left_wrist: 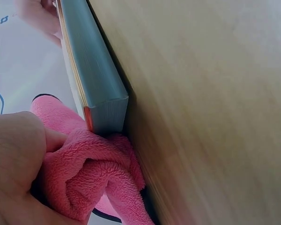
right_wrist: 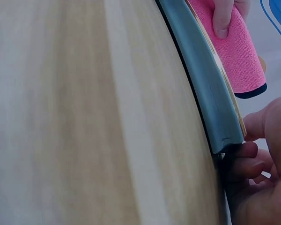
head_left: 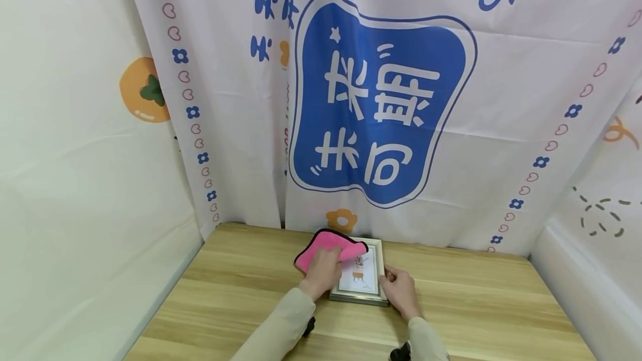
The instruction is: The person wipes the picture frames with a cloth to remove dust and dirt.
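A picture frame (head_left: 359, 298) with a pale gold border lies on the wooden table, its print showing a potted plant. My left hand (head_left: 322, 273) grips a pink cloth (head_left: 326, 240) with black edging, bunched over the frame's upper left part. In the left wrist view, the fluffy cloth (left_wrist: 98, 164) touches the frame's corner. At the frame's right edge, my right hand (head_left: 401, 293) holds it near the lower corner. Seen from the right wrist, the thumb is at the frame's face and curled fingers are at its side (right_wrist: 203, 79).
The wooden table (head_left: 241, 294) ends at the back against a white curtain (head_left: 241, 155) with a blue printed patch. White cloth walls (head_left: 85, 210) stand to the left and right.
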Demonstrator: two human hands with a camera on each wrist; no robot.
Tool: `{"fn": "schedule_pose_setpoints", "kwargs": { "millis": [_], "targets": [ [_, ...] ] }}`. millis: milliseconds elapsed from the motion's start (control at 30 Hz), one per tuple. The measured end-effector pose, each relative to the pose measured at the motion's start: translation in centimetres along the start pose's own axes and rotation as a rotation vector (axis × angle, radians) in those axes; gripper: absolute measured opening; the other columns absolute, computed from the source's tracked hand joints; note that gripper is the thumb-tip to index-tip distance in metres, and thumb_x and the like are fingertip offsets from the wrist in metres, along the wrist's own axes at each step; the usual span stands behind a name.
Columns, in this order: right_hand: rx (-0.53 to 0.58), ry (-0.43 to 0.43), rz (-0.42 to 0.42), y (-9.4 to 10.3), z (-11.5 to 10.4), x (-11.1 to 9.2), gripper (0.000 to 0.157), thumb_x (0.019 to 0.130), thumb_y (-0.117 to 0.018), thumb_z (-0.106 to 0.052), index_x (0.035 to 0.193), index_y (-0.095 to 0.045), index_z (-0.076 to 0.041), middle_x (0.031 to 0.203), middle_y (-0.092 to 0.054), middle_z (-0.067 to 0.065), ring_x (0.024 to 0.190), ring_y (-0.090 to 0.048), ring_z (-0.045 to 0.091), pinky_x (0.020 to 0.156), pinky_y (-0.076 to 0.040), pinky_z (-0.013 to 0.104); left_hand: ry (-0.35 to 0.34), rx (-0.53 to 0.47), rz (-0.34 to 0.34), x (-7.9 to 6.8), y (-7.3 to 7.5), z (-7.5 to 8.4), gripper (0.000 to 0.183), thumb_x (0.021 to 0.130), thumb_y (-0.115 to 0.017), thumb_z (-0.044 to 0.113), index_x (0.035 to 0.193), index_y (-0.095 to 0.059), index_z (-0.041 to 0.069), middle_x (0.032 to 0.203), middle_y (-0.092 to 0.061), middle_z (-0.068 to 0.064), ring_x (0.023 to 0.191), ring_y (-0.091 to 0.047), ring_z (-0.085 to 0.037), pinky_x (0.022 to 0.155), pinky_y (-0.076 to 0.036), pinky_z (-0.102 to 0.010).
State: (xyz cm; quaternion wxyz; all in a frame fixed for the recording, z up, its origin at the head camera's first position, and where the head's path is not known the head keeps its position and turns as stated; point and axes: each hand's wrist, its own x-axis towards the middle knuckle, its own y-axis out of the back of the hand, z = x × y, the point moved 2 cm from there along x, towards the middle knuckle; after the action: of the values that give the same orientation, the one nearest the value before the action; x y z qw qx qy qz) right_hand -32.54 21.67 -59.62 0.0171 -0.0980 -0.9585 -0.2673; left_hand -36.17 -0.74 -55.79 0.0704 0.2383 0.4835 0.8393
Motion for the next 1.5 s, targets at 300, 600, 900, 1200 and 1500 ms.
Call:
{"fn": "schedule_pose_setpoints", "kwargs": {
  "millis": [300, 600, 900, 1200, 1500],
  "targets": [
    [-0.023, 0.0, 0.019, 0.2, -0.1, 0.3, 0.044, 0.094, -0.068, -0.012, 0.135, -0.07, 0.004, 0.076, -0.055, 0.001, 0.068, -0.047, 0.014, 0.062, -0.039, 0.027, -0.045, -0.041, 0.035, -1.0, 0.8, 0.4, 0.014, 0.095, -0.07, -0.001, 0.109, -0.072, 0.003, 0.084, -0.073, -0.009, 0.072, -0.066, -0.018, 0.067, -0.057, -0.031],
    [-0.016, 0.008, -0.001, 0.3, -0.4, 0.2, 0.044, 0.095, -0.068, -0.011, 0.136, -0.069, 0.005, 0.076, -0.054, 0.001, 0.068, -0.047, 0.014, 0.064, -0.04, 0.029, -0.059, -0.095, 0.058, -2.8, 1.5, 0.7, 0.014, 0.091, -0.071, -0.004, 0.101, -0.07, 0.004, 0.078, -0.071, -0.005, 0.069, -0.064, -0.016, 0.065, -0.055, -0.032],
    [-0.03, 0.019, -0.002, 0.3, -0.2, 0.1, 0.043, 0.096, -0.068, -0.011, 0.135, -0.068, 0.007, 0.08, -0.058, 0.003, 0.072, -0.05, 0.016, 0.066, -0.042, 0.029, -0.049, -0.199, -0.008, -4.3, 1.7, 0.9, 0.012, 0.094, -0.069, -0.005, 0.102, -0.068, 0.005, 0.073, -0.059, 0.003, 0.063, -0.049, -0.004, 0.059, -0.048, -0.023],
    [-0.043, 0.002, -0.024, 0.0, -0.3, -0.1, 0.045, 0.096, -0.067, -0.012, 0.138, -0.066, 0.006, 0.084, -0.061, 0.005, 0.072, -0.051, 0.016, 0.064, -0.043, 0.031, -0.015, -0.167, -0.039, -6.2, 2.2, 0.9, 0.018, 0.095, -0.072, 0.002, 0.112, -0.071, 0.008, 0.087, -0.068, 0.001, 0.083, -0.058, -0.013, 0.075, -0.052, -0.033],
    [-0.054, 0.007, -0.029, 0.1, -0.3, 0.0, 0.046, 0.096, -0.066, -0.011, 0.138, -0.065, 0.007, 0.083, -0.06, 0.004, 0.073, -0.052, 0.016, 0.068, -0.044, 0.032, -0.033, -0.147, -0.006, -7.2, 2.3, 1.3, 0.025, 0.094, -0.074, 0.004, 0.119, -0.072, 0.007, 0.092, -0.073, -0.003, 0.087, -0.064, -0.017, 0.077, -0.056, -0.036]
  ]
}}
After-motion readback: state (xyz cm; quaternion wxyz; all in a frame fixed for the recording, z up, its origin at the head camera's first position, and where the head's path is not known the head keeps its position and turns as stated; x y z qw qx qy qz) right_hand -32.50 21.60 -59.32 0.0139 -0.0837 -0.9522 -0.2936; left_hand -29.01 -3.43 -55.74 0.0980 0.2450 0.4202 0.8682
